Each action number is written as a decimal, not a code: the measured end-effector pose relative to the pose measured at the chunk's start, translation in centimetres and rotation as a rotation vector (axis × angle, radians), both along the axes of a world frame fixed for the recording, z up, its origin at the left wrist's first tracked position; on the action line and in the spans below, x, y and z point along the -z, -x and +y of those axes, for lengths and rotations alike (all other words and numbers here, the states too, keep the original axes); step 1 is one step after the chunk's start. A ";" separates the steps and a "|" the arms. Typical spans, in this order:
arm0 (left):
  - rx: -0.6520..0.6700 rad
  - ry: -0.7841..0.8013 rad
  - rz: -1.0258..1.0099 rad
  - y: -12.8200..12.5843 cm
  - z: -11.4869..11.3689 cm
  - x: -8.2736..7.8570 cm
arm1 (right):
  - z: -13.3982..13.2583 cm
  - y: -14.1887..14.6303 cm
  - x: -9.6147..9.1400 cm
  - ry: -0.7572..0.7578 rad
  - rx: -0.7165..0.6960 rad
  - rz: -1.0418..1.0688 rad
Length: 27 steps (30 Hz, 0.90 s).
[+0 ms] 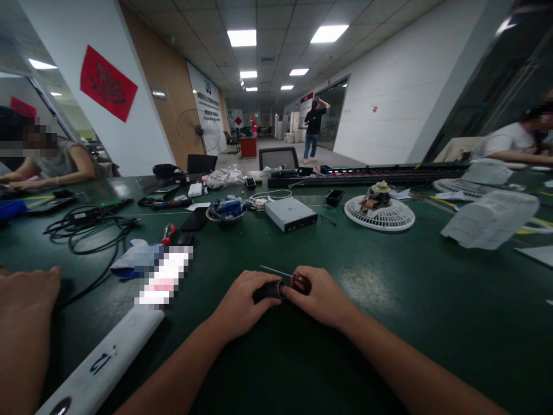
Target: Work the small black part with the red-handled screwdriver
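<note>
I've got the left hand [238, 304] closed firmly round a black cylinder [268, 291], the right hand [320, 297] pinching a dark red coil [301, 283] at its end, thin shaft [276, 271] angled out, near the worktop [432, 351] front edge. Hold everything aligned, gently.

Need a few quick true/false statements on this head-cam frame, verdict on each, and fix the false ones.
1. The left hand and right hand both hold a dark cylinder. True.
2. A thin rod sticks out toward the upper left above the hands. True.
3. The right hand grips a red-handled screwdriver. False: the red-handled screwdriver lies on the green bench, away from both hands.
4. The metal bowl sits right of the silver box. False: the metal bowl is left of the silver box.
5. A white fan guard lies right of the silver box. True.
</note>
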<state>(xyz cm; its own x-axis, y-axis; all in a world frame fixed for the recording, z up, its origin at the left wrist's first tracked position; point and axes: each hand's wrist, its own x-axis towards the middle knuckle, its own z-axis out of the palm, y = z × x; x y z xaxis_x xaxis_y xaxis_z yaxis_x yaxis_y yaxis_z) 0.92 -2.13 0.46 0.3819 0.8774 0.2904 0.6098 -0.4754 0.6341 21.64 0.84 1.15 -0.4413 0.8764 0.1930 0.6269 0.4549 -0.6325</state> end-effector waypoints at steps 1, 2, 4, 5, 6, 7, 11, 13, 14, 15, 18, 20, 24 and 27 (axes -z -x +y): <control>-0.020 -0.005 -0.004 0.0 0.0 0.1 | -0.1 0.1 -0.2 -0.011 -0.013 -0.001; -0.043 -0.011 -0.005 0.0 0.1 0.1 | -0.2 0.1 -0.4 -0.021 -0.027 0.001; -0.102 -0.023 -0.001 0.1 0.2 0.3 | -0.2 -0.1 -0.7 -0.044 -0.038 0.004; -0.136 -0.031 0.000 0.2 0.3 0.3 | -0.2 -0.3 -0.9 -0.052 -0.027 0.000; -0.171 -0.038 -0.001 0.4 0.4 0.4 | 0.0 -0.6 -0.9 -0.056 -0.009 -0.009; -0.209 -0.043 -0.007 0.6 0.5 0.4 | 0.3 -0.9 -1.0 -0.061 0.009 -0.020; -0.341 -0.040 -0.067 1.2 0.9 0.4 | 1.4 -2.4 -1.0 -0.111 -0.010 -0.023; -0.355 -0.033 -0.086 1.4 1.0 0.4 | 1.8 -2.9 -1.0 -0.138 -0.049 -0.024; -0.347 -0.031 -0.089 1.4 1.0 0.3 | 1.8 -3.0 -1.0 -0.143 -0.069 -0.024; -0.329 -0.026 -0.086 1.4 1.0 0.3 | 1.8 -3.0 -1.0 -0.143 -0.088 -0.023; -0.260 -0.010 -0.053 1.3 0.9 0.2 | 1.6 -2.7 -1.0 -0.141 -0.119 -0.020; -0.242 -0.006 -0.036 1.2 0.9 0.1 | 1.4 -2.5 -1.0 -0.148 -0.092 -0.039; -0.242 -0.004 -0.013 1.2 0.9 0.3 | 1.2 -2.3 -1.3 -0.146 -0.039 -0.048; -0.213 -0.004 0.024 1.2 0.9 0.3 | 1.1 -2.2 -1.4 -0.076 -0.090 0.025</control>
